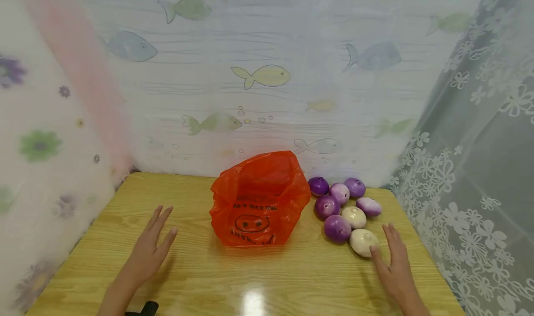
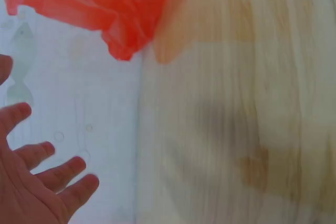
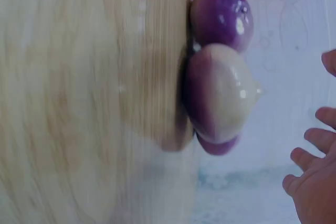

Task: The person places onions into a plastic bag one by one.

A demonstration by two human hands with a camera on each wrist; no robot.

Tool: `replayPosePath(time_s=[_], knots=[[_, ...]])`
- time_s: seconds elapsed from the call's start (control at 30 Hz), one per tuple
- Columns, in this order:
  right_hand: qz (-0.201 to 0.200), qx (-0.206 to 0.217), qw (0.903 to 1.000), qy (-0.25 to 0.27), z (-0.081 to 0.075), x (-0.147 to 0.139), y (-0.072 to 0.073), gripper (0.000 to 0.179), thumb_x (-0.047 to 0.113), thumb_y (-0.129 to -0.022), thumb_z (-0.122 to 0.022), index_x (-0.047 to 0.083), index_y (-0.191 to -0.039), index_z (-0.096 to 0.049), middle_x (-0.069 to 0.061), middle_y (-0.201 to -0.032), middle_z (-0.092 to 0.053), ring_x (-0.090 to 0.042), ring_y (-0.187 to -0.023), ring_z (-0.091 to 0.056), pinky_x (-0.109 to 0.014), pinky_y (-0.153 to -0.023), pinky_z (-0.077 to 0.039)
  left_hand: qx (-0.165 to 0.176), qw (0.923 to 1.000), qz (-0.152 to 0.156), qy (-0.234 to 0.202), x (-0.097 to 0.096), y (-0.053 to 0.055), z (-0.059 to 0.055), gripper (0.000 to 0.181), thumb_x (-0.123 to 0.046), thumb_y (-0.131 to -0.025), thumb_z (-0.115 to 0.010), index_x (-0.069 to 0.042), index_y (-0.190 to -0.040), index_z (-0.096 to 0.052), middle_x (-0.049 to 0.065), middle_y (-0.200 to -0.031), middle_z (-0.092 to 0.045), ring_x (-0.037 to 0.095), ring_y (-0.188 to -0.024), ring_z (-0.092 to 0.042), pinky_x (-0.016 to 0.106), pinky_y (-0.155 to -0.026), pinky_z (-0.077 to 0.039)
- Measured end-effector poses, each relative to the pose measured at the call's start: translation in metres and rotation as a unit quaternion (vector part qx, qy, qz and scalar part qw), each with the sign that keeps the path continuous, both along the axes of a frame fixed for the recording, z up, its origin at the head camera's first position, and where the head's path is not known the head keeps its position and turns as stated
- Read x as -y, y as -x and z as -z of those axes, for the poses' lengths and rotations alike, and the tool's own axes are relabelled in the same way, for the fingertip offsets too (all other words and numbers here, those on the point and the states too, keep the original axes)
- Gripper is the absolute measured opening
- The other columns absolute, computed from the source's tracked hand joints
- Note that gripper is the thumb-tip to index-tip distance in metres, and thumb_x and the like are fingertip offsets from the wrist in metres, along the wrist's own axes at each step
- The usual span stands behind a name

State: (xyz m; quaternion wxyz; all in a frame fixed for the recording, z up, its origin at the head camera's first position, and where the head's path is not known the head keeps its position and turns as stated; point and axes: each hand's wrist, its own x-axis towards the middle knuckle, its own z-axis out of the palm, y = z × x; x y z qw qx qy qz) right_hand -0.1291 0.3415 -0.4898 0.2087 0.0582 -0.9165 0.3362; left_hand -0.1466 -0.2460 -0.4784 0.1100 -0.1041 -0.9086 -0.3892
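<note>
While both my hands are spread and released, with nothing in either grip, the red plastic bag (image 1: 254,218) stands on the wooden table (image 1: 250,279), its mouth gaping and black lettering and a snout-like oval printed on its front. My left hand (image 1: 147,253) hovers to the left of the bag and nearer to me, well apart from it, fingers stretched forward and thumb held away from them. My right hand (image 1: 394,267) is to the right of the bag and nearer to me, fingers extended; its thumb tip overlaps the edge of the nearest white onion (image 1: 362,242) in the head view, and I cannot tell whether they touch. That one belongs to a cluster of eight onions just to the right of the bag, mostly purple (image 1: 327,207), with a second white one (image 1: 354,218) among them. Behind the bag hangs a pale sheet with printed fish (image 1: 269,75), and far to its right a lace curtain (image 1: 490,232) with white flowers. Left of the bag and closer to me, part of a black object (image 1: 149,308) shows.
</note>
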Motion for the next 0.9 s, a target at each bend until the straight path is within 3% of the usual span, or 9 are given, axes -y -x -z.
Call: replayPosePath(time_s=[0.07, 0.13, 0.2, 0.27, 0.4, 0.53, 0.7, 0.83, 0.9], knots=[[0.016, -0.004, 0.9989, 0.044, -0.001, 0.005, -0.002, 0.060, 0.014, -0.102, -0.061, -0.002, -0.154, -0.036, -0.034, -0.159, -0.027, -0.058, -0.143, -0.025, -0.066, -0.120, -0.015, -0.003, 0.9991, -0.006, -0.042, -0.008, -0.001, -0.004, 0.062, -0.027, -0.108, -0.050, -0.009, -0.162, -0.023, 0.027, -0.163, -0.023, 0.054, -0.140, -0.036, 0.064, -0.106, -0.041], [0.040, 0.008, 0.9964, 0.074, -0.003, 0.009, -0.003, 0.056, 0.015, -0.102, -0.062, -0.001, -0.152, -0.041, -0.032, -0.158, -0.032, -0.055, -0.143, -0.030, -0.058, -0.122, -0.021, 0.000, 0.9966, -0.012, -0.082, -0.017, -0.002, -0.008, 0.061, -0.027, -0.108, -0.051, -0.005, -0.160, -0.026, 0.024, -0.157, -0.035, 0.047, -0.134, -0.046, 0.038, -0.105, -0.050], [0.058, 0.027, 0.9928, 0.102, -0.004, 0.011, -0.004, 0.053, 0.015, -0.102, -0.062, -0.002, -0.149, -0.044, -0.031, -0.157, -0.033, -0.052, -0.144, -0.030, -0.057, -0.121, -0.023, 0.022, 0.9918, -0.012, -0.125, -0.027, -0.003, -0.013, 0.062, -0.027, -0.108, -0.053, -0.004, -0.159, -0.027, 0.020, -0.153, -0.042, 0.034, -0.129, -0.054, 0.017, -0.094, -0.051], [0.072, 0.051, 0.9879, 0.128, -0.004, 0.012, -0.004, 0.052, 0.016, -0.102, -0.062, -0.004, -0.148, -0.044, -0.032, -0.157, -0.032, -0.050, -0.145, -0.028, -0.063, -0.118, -0.025, 0.052, 0.9834, -0.006, -0.173, -0.036, -0.003, -0.017, 0.062, -0.028, -0.107, -0.055, -0.005, -0.158, -0.029, 0.017, -0.149, -0.045, 0.019, -0.124, -0.058, 0.007, -0.090, -0.046], [0.088, 0.103, 0.9765, 0.167, -0.004, 0.008, -0.001, 0.056, 0.017, -0.102, -0.062, -0.006, -0.148, -0.040, -0.034, -0.157, -0.029, -0.051, -0.146, -0.024, -0.072, -0.112, -0.028, 0.094, 0.9629, 0.020, -0.252, -0.055, -0.002, -0.023, 0.059, -0.022, -0.104, -0.060, -0.004, -0.155, -0.035, 0.016, -0.145, -0.048, 0.001, -0.115, -0.057, 0.013, -0.090, -0.052], [0.091, 0.184, 0.9590, 0.195, -0.005, 0.004, 0.003, 0.074, 0.025, -0.101, -0.065, -0.005, -0.156, -0.027, -0.034, -0.161, -0.019, -0.053, -0.147, -0.018, -0.068, -0.116, -0.026, 0.113, 0.9461, 0.037, -0.301, -0.072, 0.002, -0.026, 0.061, -0.017, -0.101, -0.063, -0.004, -0.154, -0.035, 0.019, -0.142, -0.048, 0.008, -0.114, -0.061, 0.019, -0.089, -0.055], [0.091, 0.263, 0.9381, 0.207, -0.001, 0.001, 0.012, 0.092, 0.034, -0.098, -0.069, -0.001, -0.161, -0.013, -0.032, -0.165, -0.010, -0.050, -0.150, -0.015, -0.060, -0.121, -0.025, 0.132, 0.9397, 0.024, -0.315, -0.090, 0.009, -0.031, 0.064, -0.019, -0.097, -0.070, -0.010, -0.152, -0.038, 0.015, -0.142, -0.050, 0.024, -0.120, -0.059, 0.022, -0.089, -0.057], [0.088, 0.280, 0.9344, 0.202, 0.004, -0.002, 0.019, 0.095, 0.031, -0.096, -0.072, -0.002, -0.161, -0.012, -0.033, -0.164, -0.011, -0.048, -0.149, -0.021, -0.054, -0.119, -0.032, 0.145, 0.9352, -0.006, -0.323, -0.102, 0.013, -0.033, 0.065, -0.026, -0.095, -0.074, -0.012, -0.150, -0.042, 0.013, -0.140, -0.053, 0.032, -0.123, -0.057, 0.022, -0.088, -0.057], [0.083, 0.286, 0.9327, 0.203, 0.006, -0.003, 0.020, 0.095, 0.028, -0.095, -0.074, -0.002, -0.161, -0.011, -0.033, -0.164, -0.012, -0.047, -0.148, -0.025, -0.041, -0.113, -0.043, 0.152, 0.9325, -0.025, -0.327, -0.106, 0.014, -0.032, 0.066, -0.028, -0.092, -0.077, -0.013, -0.148, -0.044, 0.011, -0.139, -0.054, 0.031, -0.122, -0.057, 0.022, -0.086, -0.057]])
